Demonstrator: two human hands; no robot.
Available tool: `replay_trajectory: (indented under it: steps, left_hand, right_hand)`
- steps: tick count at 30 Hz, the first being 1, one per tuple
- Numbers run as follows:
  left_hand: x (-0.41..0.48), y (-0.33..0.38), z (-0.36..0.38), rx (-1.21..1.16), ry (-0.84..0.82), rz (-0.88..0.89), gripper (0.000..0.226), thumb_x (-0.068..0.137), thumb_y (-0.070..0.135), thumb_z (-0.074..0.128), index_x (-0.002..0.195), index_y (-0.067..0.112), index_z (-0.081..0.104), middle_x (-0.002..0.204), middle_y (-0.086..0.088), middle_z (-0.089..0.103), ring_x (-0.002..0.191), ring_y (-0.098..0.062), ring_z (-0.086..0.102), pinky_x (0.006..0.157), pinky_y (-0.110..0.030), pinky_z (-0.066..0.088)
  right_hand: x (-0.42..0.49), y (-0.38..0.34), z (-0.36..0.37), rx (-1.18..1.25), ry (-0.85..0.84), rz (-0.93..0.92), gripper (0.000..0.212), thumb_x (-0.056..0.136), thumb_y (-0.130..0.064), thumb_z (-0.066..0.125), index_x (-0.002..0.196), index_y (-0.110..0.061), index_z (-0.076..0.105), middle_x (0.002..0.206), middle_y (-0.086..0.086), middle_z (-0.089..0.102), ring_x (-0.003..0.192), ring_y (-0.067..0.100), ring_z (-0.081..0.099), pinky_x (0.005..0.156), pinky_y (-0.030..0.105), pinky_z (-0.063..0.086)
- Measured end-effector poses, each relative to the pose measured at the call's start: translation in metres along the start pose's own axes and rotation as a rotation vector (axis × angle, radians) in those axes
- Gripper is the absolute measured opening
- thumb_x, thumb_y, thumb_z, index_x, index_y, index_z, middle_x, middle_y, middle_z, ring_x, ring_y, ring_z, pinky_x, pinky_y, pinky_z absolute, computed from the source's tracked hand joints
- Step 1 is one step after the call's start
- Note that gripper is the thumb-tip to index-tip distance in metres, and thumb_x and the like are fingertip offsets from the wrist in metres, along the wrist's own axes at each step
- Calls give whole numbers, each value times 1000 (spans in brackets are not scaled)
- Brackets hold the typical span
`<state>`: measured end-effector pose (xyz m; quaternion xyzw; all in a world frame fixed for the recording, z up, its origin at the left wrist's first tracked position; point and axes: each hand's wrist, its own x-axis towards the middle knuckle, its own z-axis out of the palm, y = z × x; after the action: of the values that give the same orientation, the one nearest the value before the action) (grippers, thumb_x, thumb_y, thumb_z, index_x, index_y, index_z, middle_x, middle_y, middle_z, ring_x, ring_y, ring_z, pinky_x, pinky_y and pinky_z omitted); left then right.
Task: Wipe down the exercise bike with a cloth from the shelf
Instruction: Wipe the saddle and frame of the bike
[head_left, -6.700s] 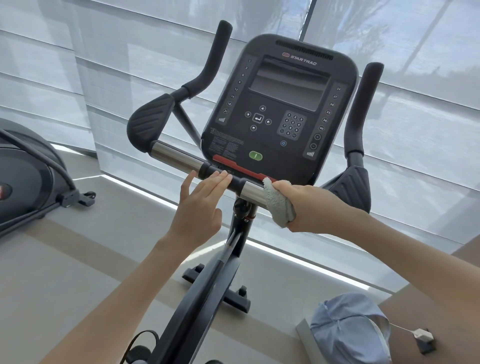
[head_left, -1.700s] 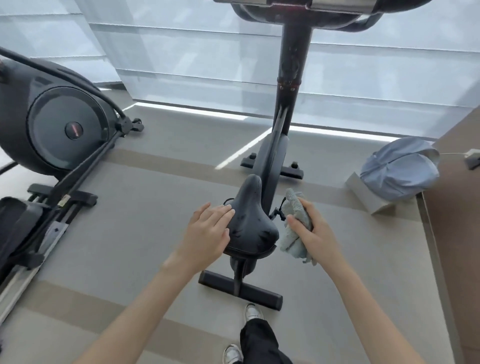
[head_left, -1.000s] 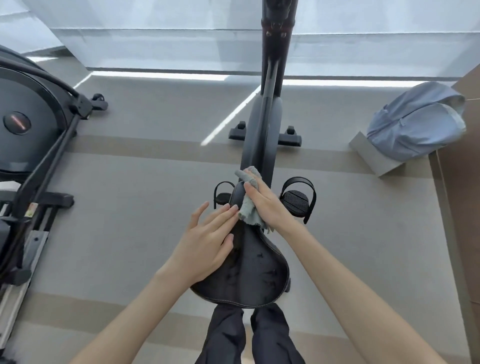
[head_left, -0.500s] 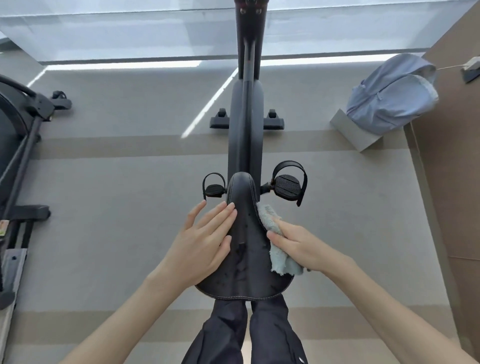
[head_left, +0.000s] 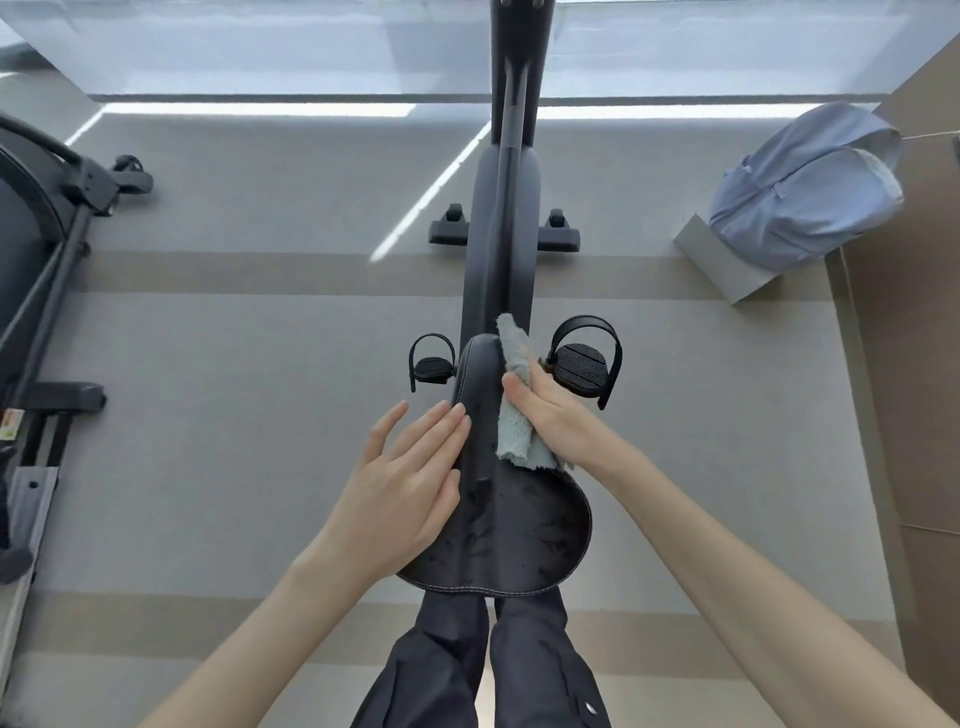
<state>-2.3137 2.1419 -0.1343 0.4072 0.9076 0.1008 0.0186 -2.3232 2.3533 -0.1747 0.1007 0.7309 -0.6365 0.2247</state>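
Note:
I look straight down on the black exercise bike (head_left: 500, 249). Its saddle (head_left: 511, 525) lies below me, with damp streaks on the wide rear part. A pale blue-green cloth (head_left: 515, 400) lies along the right side of the saddle's nose. My right hand (head_left: 558, 415) holds the cloth against the saddle, thumb over it; its fingers are hidden behind the cloth. My left hand (head_left: 402, 493) rests flat on the saddle's left edge with straight fingers. Both pedals (head_left: 582, 361) stick out on either side of the nose.
An elliptical trainer (head_left: 36, 291) stands at the left edge. A light blue backpack (head_left: 810, 187) leans on a grey block (head_left: 727, 265) at the upper right, beside a brown wooden floor strip. My dark trouser legs (head_left: 483, 665) show under the saddle.
My right hand has slid the cloth forward along the saddle's right side, from the rear flank up to the nose. My left hand has stayed on the left edge.

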Motion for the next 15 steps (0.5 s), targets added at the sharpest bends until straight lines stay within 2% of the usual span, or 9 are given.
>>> replay_trajectory:
  steps: [3, 6, 8, 12, 15]
  left_hand:
    - [1, 1, -1, -6, 6, -15, 45, 97, 21, 36, 132, 2, 59, 139, -8, 55, 134, -21, 46, 111, -49, 30]
    - [3, 2, -2, -9, 7, -22, 45, 97, 21, 36, 130, 2, 60, 138, -8, 57, 134, -22, 47, 112, -48, 29]
    - [3, 3, -2, -22, 1, -36, 45, 97, 21, 36, 130, 2, 60, 138, -8, 56, 134, -22, 46, 112, -48, 28]
    - [3, 4, 0, -49, -3, -54, 45, 97, 21, 36, 131, 2, 59, 140, -8, 54, 135, -20, 43, 112, -48, 28]
    - [3, 6, 1, -42, -14, -69, 46, 97, 21, 35, 132, 3, 58, 141, -8, 54, 135, -20, 43, 113, -49, 27]
  right_hand:
    - [-40, 19, -6, -89, -90, 124, 57, 100, -41, 37, 151, -29, 15, 152, -13, 30, 137, 3, 30, 117, 35, 22]
    - [-68, 24, -17, -213, -167, 135, 55, 97, -44, 36, 149, -27, 26, 151, -12, 35, 136, 5, 33, 115, 36, 26]
    - [-69, 19, -14, -204, -177, 110, 55, 98, -42, 35, 150, -28, 22, 155, -10, 27, 139, 3, 26, 117, 32, 21]
    - [-26, -13, 0, -110, -73, 10, 59, 103, -26, 34, 151, -23, -1, 154, -17, -1, 142, -3, 1, 116, 18, 2]
    - [17, -28, -3, 4, -11, 0, 54, 103, -27, 34, 151, -17, 11, 157, -9, 9, 143, 2, 5, 117, 23, 3]
